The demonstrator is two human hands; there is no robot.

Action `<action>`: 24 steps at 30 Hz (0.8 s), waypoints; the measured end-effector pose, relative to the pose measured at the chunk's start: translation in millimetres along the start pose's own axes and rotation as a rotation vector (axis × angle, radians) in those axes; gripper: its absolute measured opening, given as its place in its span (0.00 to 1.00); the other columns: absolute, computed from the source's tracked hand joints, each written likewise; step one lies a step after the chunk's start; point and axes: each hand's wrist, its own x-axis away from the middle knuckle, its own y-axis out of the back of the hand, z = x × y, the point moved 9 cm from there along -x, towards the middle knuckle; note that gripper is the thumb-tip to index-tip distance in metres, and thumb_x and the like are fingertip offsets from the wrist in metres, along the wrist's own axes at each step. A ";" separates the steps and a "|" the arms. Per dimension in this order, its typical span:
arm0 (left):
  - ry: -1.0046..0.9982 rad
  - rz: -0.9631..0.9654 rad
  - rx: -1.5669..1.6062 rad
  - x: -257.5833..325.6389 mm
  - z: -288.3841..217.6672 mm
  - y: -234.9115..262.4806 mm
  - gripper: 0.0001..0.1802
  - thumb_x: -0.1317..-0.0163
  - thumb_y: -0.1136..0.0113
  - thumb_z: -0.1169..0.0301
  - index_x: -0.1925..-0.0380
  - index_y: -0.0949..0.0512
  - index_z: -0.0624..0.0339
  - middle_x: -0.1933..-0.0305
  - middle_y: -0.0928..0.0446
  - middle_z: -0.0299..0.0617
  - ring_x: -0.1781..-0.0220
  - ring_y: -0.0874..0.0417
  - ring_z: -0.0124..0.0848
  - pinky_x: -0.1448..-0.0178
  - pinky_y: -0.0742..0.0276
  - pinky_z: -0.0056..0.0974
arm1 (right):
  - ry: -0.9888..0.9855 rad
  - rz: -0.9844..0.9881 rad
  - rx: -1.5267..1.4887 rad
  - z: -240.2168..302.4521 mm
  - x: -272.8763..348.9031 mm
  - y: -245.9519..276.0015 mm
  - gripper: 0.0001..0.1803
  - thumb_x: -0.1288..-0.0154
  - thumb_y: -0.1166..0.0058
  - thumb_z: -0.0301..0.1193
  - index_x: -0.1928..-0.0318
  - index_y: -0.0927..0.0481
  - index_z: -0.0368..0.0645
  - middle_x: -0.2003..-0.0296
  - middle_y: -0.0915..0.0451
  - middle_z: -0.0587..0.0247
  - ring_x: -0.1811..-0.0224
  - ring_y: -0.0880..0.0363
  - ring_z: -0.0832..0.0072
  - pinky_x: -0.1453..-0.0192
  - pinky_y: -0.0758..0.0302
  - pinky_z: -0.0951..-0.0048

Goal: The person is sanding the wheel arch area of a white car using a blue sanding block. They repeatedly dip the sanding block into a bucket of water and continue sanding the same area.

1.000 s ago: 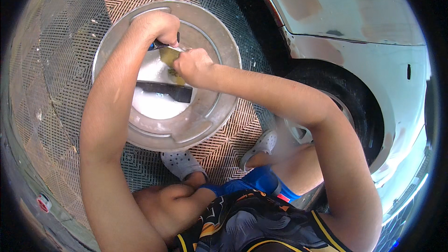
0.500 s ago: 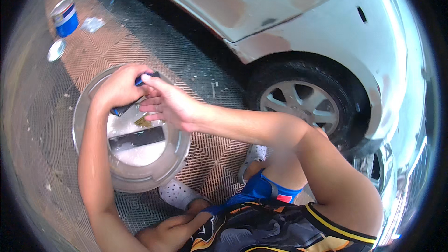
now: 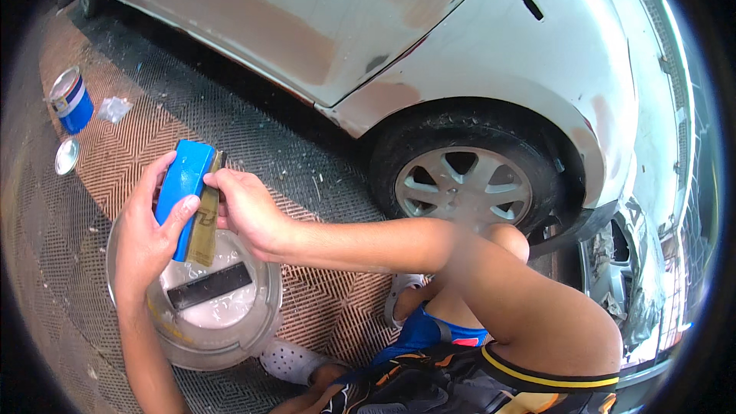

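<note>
My left hand [image 3: 147, 241] is closed around a long blue sanding block [image 3: 186, 172], its thumb lying across the face. A strip of olive-brown sandpaper [image 3: 204, 234] with dark print hangs along the block's right side. At the upper end of that strip, my right hand [image 3: 249, 211] pinches its edge between thumb and fingers. Both hands are over a round, clear-walled basin [image 3: 264, 326] of whitish, cloudy water. Lying in the basin is a long black block [image 3: 208, 286], apart from both hands. My left fingers are partly hidden behind the blue block.
A pale car with brownish patches on its door [image 3: 253, 19] fills the far side, its front wheel [image 3: 464, 180] to the right. On the ribbed floor mat at left are a blue can [image 3: 73, 107], a round lid [image 3: 67, 156] and crumpled clear plastic [image 3: 114, 110].
The blue block has come up into plain view above the basin, turned with its blue face toward me. My right hand has gone from spread fingers to pinching the sandpaper. The view has shifted.
</note>
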 end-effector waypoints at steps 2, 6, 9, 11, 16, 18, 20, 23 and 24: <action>-0.026 -0.042 0.030 -3.0 3.9 -3.3 0.32 0.36 0.31 0.69 0.34 0.32 0.66 0.44 0.21 0.53 0.42 0.19 0.36 0.35 0.25 0.42 | 0.043 0.038 0.092 9.0 -6.2 8.3 0.12 0.22 0.56 0.36 0.53 0.22 0.42 0.61 0.19 0.67 0.61 0.20 0.80 0.53 0.21 0.73; 0.131 0.079 0.100 -5.8 26.9 -7.0 0.32 0.34 0.32 0.69 0.34 0.33 0.66 0.44 0.22 0.46 0.42 0.22 0.33 0.35 0.27 0.39 | 0.227 0.216 0.276 27.8 -5.8 -10.6 0.15 0.23 0.61 0.29 0.54 0.20 0.33 0.61 0.16 0.62 0.58 0.20 0.78 0.50 0.23 0.70; 0.012 -0.125 0.086 -10.5 50.8 35.6 0.27 0.34 0.34 0.72 0.38 0.31 0.65 0.48 0.22 0.43 0.49 0.21 0.29 0.42 0.24 0.36 | 0.246 0.153 0.359 11.1 -21.1 -4.0 0.15 0.24 0.61 0.29 0.54 0.20 0.33 0.62 0.16 0.62 0.57 0.20 0.77 0.50 0.23 0.68; 0.044 -0.446 0.115 -10.1 71.4 83.3 0.24 0.33 0.36 0.72 0.39 0.30 0.65 0.50 0.23 0.41 0.53 0.22 0.30 0.46 0.24 0.36 | 0.184 0.129 0.552 -26.6 -37.2 1.5 0.15 0.26 0.60 0.28 0.54 0.19 0.35 0.64 0.17 0.61 0.62 0.20 0.75 0.56 0.22 0.70; -0.215 -0.803 -0.419 -6.5 83.0 111.9 0.29 0.32 0.36 0.68 0.35 0.32 0.70 0.46 0.22 0.56 0.48 0.18 0.44 0.41 0.24 0.45 | -0.440 0.343 0.913 -132.6 -24.2 -23.7 0.16 0.29 0.52 0.32 0.51 0.18 0.34 0.59 0.16 0.53 0.59 0.16 0.68 0.67 0.19 0.63; -0.255 -0.727 -0.566 -5.1 76.5 103.6 0.34 0.35 0.35 0.69 0.32 0.35 0.68 0.38 0.25 0.63 0.40 0.20 0.57 0.37 0.25 0.51 | -0.592 0.553 0.950 -182.6 -24.2 -34.5 0.18 0.31 0.50 0.32 0.48 0.18 0.34 0.54 0.16 0.51 0.55 0.15 0.64 0.63 0.17 0.60; -0.250 -0.677 -0.592 -4.7 74.5 94.3 0.36 0.37 0.36 0.69 0.30 0.36 0.67 0.37 0.26 0.63 0.38 0.21 0.60 0.36 0.25 0.52 | -0.682 0.876 1.011 -214.2 -15.2 -41.9 0.23 0.34 0.46 0.30 0.40 0.20 0.35 0.46 0.17 0.47 0.44 0.17 0.59 0.43 0.20 0.50; -0.200 -0.648 -0.620 -4.3 81.5 99.8 0.37 0.38 0.36 0.69 0.30 0.37 0.66 0.36 0.27 0.62 0.38 0.22 0.60 0.36 0.24 0.53 | -0.414 1.368 2.173 -235.9 -43.0 -38.0 0.30 0.34 0.44 0.32 0.32 0.27 0.35 0.36 0.24 0.43 0.34 0.24 0.53 0.30 0.30 0.46; -0.200 -0.648 -0.623 -4.9 83.0 97.9 0.37 0.38 0.36 0.69 0.30 0.37 0.66 0.36 0.27 0.62 0.39 0.22 0.60 0.36 0.24 0.53 | -0.065 1.156 2.344 -262.2 -74.0 -31.3 0.35 0.36 0.42 0.34 0.30 0.30 0.33 0.32 0.28 0.41 0.30 0.28 0.50 0.28 0.33 0.44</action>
